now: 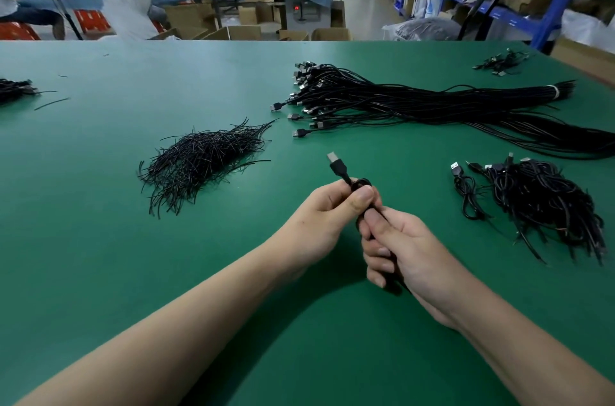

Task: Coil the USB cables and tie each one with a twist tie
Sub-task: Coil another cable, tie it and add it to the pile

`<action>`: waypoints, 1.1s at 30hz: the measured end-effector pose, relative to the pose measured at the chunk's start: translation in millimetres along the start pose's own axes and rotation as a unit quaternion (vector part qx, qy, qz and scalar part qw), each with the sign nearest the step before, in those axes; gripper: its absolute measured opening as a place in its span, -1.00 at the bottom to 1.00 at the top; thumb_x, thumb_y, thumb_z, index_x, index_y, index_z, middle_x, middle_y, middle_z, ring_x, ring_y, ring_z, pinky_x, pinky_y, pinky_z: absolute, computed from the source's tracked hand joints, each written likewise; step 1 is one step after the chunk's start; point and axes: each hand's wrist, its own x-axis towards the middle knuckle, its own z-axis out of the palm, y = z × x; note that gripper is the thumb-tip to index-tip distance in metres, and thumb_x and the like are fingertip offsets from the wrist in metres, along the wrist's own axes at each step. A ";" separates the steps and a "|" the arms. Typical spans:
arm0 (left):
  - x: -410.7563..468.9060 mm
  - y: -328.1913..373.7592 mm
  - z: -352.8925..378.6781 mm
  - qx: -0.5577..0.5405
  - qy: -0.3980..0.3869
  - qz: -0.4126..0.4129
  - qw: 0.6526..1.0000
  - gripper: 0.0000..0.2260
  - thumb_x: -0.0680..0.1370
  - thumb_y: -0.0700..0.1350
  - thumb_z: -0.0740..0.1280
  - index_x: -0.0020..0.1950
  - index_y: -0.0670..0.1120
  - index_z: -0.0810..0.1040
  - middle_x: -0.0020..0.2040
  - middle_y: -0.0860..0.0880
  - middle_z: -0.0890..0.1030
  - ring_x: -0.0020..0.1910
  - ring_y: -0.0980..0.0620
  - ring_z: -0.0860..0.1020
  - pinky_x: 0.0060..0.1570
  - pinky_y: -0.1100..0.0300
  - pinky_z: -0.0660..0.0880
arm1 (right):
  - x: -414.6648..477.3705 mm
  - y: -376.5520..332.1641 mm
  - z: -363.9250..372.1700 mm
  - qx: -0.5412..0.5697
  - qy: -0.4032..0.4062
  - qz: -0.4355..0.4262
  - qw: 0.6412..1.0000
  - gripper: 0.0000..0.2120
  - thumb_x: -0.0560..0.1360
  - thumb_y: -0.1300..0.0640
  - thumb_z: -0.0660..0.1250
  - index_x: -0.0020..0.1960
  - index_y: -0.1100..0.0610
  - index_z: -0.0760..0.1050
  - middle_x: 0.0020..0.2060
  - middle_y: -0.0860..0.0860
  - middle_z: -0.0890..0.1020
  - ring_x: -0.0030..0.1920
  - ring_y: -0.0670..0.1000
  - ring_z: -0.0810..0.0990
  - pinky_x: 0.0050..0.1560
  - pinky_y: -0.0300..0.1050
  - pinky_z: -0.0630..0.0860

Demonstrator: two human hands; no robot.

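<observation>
Our forearms (199,322) reach in from the near edge and meet over the middle of the green tabletop (100,239). Between them we hold one black cable (361,185), wound into a small coil and lifted just above the surface. Our left hand (319,219) pinches the top of the coil between thumb and curled fingers. Our right hand (409,252) is wrapped around the lower part, its fingers folded over the strands and its thumb pressed on them just below the left thumb. The cable's plug (336,162) sticks up and away from the left hand, pointing toward the far side.

Beyond and to the left lies a loose pile of black twist ties (203,162). Farther back on the right, a long bundle of straight cables (432,106) stretches across the tabletop, its plugs fanned toward the middle and a white band (554,91) binding it near the far right end. Near our right hand, further right, sits a heap of coiled cables (539,202). A few more cables (502,61) lie at the far right corner, and another dark bunch (13,89) shows at the left edge.
</observation>
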 end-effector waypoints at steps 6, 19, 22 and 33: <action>31.8 1.3 -63.8 0.248 0.051 -0.057 0.966 -0.67 0.71 0.05 0.15 0.19 -0.05 0.66 -0.02 0.03 0.70 -0.09 0.15 0.61 -0.03 0.21 0.53 | 3.5 2.3 -12.8 -0.036 0.088 0.001 0.995 -0.71 0.71 0.05 0.11 -0.16 0.12 0.37 -0.42 -0.07 0.21 -0.46 -0.08 0.18 -0.49 -0.23 0.31; 65.9 -27.4 -154.7 0.707 0.201 -0.093 0.672 -0.90 0.60 -0.08 0.38 0.03 -0.01 0.70 0.06 -0.07 0.63 0.04 -0.20 0.61 -0.18 0.11 0.35 | 3.0 -0.3 -11.8 -0.076 0.086 0.015 0.993 -0.72 0.71 0.07 0.10 -0.13 0.14 0.35 -0.43 -0.09 0.23 -0.44 -0.07 0.17 -0.49 -0.22 0.32; 64.3 -32.4 -156.3 0.730 0.160 -0.063 0.661 -0.91 0.63 -0.13 0.32 0.07 -0.08 0.62 0.06 -0.09 0.57 0.09 -0.17 0.56 -0.20 0.05 0.43 | 2.3 -1.1 -11.0 -0.080 0.085 0.015 0.993 -0.73 0.72 0.08 0.10 -0.13 0.15 0.35 -0.42 -0.08 0.22 -0.43 -0.06 0.16 -0.48 -0.22 0.33; 49.5 -1.6 -114.6 0.518 0.292 0.171 0.786 -0.93 0.66 -0.19 0.27 0.07 -0.17 0.51 0.01 -0.08 0.53 -0.13 -0.07 0.45 -0.15 0.04 0.37 | 0.2 -3.9 -7.9 -0.069 0.086 0.014 0.994 -0.72 0.72 0.07 0.10 -0.13 0.15 0.35 -0.43 -0.08 0.24 -0.43 -0.06 0.19 -0.46 -0.22 0.34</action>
